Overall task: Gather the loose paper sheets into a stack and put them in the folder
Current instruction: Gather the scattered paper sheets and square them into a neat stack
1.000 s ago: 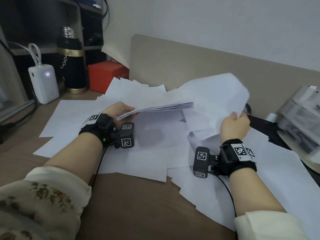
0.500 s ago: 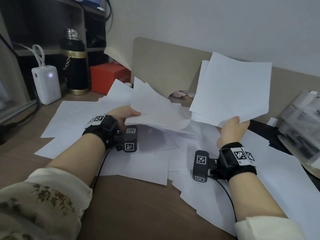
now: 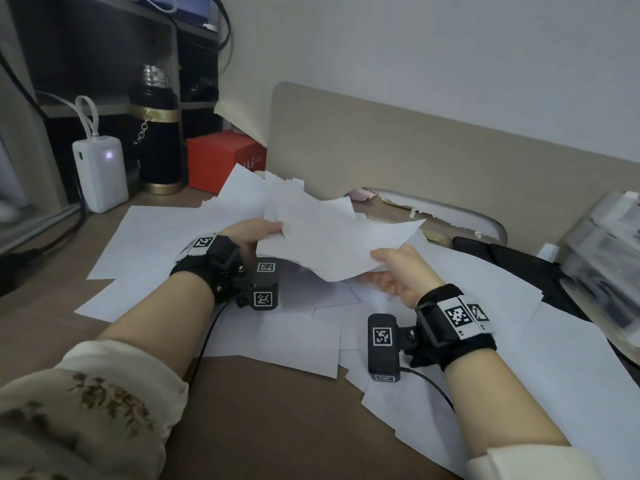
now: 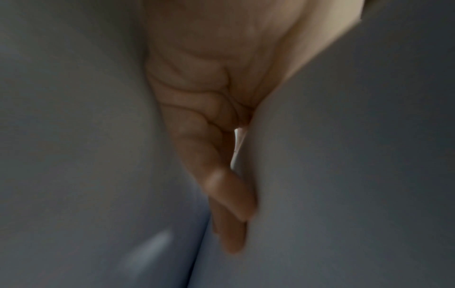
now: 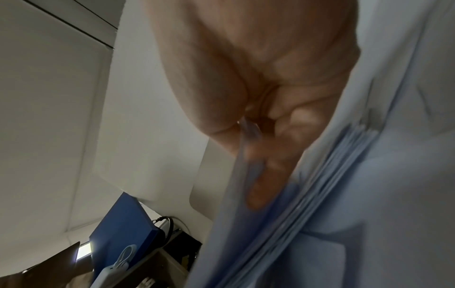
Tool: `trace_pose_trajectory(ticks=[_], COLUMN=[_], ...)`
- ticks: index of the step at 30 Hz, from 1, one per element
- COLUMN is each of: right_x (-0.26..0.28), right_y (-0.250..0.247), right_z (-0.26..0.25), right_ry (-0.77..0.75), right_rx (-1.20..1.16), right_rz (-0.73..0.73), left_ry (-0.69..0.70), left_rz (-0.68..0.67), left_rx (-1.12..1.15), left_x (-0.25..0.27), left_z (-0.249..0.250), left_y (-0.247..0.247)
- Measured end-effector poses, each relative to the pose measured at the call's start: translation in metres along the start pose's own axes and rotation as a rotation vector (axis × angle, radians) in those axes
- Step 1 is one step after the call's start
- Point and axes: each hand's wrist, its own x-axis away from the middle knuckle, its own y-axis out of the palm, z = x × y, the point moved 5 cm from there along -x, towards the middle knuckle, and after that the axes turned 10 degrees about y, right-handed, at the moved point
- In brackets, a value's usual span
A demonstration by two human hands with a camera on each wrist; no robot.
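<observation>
Fingers (image 3: 375,285) of the right hand (image 3: 401,275): curled under and pinching a few sheets, thumb on top, laying them onto the stack (image 3: 322,233). Fingers (image 4: 229,194) of the left hand (image 3: 249,233): closed on the stack's left edge, thumb above, the rest lying flat along its underside in the left wrist view. Stack: raised above the bench (image 3: 263,420), ragged, corners fanned at several angles. Step in hand, as judged: merging the new sheets; best done by releasing the right pinch only once the left thumb clamps them, then tapping an edge on the bench to square it. Loose sheets (image 3: 277,344): many, overlapping, spread across the bench under and beside both forearms, some reaching the near right edge; most of the gathering remains. Folder: not identifiable with certainty; a dark flat item (image 3: 519,265) lies at far right, partly under paper. Surroundings: white power bank (image 3: 100,174), black flask (image 3: 156,133), red box (image 3: 221,157) at back left, beige panel (image 3: 433,150) behind. Obstruction: wrist cables trailing over sheets could drag them.
</observation>
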Motion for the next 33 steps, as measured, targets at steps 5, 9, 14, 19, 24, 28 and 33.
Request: trace_pose_trajectory(ticks=[5, 9, 14, 19, 24, 28, 33], right_x=[0.003, 0.01, 0.006, 0.004, 0.005, 0.007, 0.007], right_y=[-0.006, -0.011, -0.011, -0.005, 0.011, 0.018, 0.015], right_z=[-0.013, -0.022, -0.017, -0.003, 0.003, 0.006, 0.005], right_ry=[-0.105, -0.17, -0.093, 0.126, 0.125, 0.097, 0.039], right_rx=[0.015, 0.007, 0.058, 0.308, 0.363, 0.359, 0.364], right_rz=[0.121, 0.17, 0.166, 0.084, -0.079, -0.118, -0.132], left_ry=[0.026, 0.019, 0.01, 0.022, 0.016, -0.006, 0.073], left_rz=[0.045, 0.051, 0.045, 0.045, -0.079, -0.108, 0.032], left_rx=[-0.045, -0.083, -0.033, 0.034, 0.136, 0.142, 0.053], left_x=[-0.004, 0.022, 0.015, 0.017, 0.017, 0.024, 0.021], left_z=[0.002, 0.021, 0.016, 0.019, 0.017, 0.019, 0.018], left_y=[-0.004, 0.009, 0.008, 0.01, 0.019, 0.02, 0.002])
